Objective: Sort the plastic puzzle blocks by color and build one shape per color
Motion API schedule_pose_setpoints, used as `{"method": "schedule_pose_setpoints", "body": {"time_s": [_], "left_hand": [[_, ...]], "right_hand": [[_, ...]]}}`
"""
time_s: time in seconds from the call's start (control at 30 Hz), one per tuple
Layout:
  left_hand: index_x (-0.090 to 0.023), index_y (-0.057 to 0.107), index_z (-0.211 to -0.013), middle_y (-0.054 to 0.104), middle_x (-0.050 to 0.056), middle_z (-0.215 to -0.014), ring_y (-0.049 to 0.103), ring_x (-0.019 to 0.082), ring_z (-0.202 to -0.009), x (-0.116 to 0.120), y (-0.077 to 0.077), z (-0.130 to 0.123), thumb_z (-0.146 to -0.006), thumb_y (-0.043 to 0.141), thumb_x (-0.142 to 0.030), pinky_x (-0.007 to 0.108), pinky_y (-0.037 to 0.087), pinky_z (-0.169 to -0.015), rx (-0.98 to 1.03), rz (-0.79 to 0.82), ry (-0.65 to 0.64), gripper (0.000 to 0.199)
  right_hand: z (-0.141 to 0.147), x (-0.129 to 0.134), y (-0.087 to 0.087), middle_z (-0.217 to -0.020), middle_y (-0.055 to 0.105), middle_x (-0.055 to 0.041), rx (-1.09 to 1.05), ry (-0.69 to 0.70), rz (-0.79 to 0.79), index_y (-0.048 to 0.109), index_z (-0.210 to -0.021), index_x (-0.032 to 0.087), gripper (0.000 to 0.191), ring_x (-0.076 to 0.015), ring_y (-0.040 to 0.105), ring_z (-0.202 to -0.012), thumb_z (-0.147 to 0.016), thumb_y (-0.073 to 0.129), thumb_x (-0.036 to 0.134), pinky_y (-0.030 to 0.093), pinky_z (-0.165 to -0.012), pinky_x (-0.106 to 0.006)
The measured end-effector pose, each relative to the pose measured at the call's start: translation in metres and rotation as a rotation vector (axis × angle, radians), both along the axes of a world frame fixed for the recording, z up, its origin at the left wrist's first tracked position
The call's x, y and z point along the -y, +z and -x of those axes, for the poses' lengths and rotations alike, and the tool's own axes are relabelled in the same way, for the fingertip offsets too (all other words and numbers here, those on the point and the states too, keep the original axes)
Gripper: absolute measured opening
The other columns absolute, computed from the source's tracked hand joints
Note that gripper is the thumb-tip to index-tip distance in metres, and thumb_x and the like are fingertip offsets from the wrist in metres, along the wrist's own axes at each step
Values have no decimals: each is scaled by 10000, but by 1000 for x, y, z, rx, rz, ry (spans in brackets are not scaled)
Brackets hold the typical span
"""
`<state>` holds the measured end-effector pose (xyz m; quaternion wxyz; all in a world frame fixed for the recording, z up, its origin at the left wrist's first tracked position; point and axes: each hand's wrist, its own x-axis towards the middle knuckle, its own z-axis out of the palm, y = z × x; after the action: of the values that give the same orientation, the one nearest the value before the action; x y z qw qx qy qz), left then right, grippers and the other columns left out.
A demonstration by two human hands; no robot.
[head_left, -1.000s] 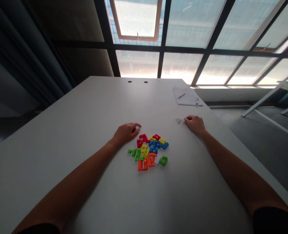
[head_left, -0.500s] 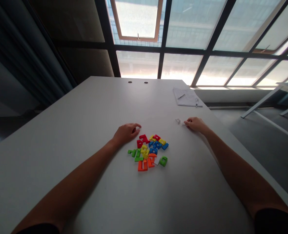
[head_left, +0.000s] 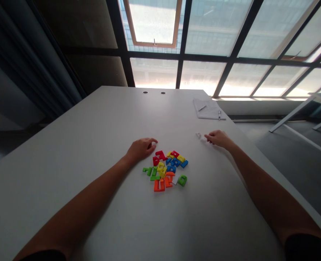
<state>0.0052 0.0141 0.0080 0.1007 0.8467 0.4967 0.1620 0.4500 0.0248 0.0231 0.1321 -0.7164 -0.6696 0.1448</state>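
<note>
1. Position: a loose heap of flat letter pieces in red, yellow, blue, green, orange and white lies on the bench, between the hands. A small white piece lies well apart, up and to the right of the heap.
2. Left hand: rests at the heap's upper left edge, fingers loosely curled, released. Nothing visible in it.
3. Right hand: relaxed, fingers extended and empty, fingertips just beside the small white piece and apparently not touching it.
4. Handling (judgement): the pieces look light, stiff and thin, probably moulded plastic or foam, though the view cannot settle which. They may slide easily on the smooth bench. Best held by pinching opposite edges of a stroke, taking the uppermost pieces first, since overlapping ones could shift together.
5. Hidden or unclear: overlaps mid-heap conceal the lower pieces, so the count and some letter shapes are uncertain. The small white piece is too small and washed out to identify. Writing on the sheet of paper beyond the right hand is unreadable.
</note>
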Motion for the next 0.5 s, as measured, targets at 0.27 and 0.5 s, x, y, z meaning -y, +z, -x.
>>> {"method": "schedule_pose_setpoints", "body": {"time_s": [0.27, 0.5], "left_hand": [[-297, 758, -1226, 744, 15, -902, 672, 199, -835, 1, 1, -1, -973, 530, -412, 293, 466, -710, -1, 2, 1, 359], [-289, 761, -1224, 740, 18, -893, 664, 199, -816, 0, 1, -1, -972, 530, -409, 291, 471, -715, 3, 1, -3, 363]], "right_hand": [[-4, 2, 9, -941, 808, -25, -2, 242, -116, 811, -931, 230, 170, -200, 759, -835, -841, 667, 225, 529, -906, -304], [1, 0, -4, -941, 799, -33, -54, 356, -131, 793, -916, 226, 111, -189, 739, -807, -850, 713, 265, 543, -806, -278]]}}
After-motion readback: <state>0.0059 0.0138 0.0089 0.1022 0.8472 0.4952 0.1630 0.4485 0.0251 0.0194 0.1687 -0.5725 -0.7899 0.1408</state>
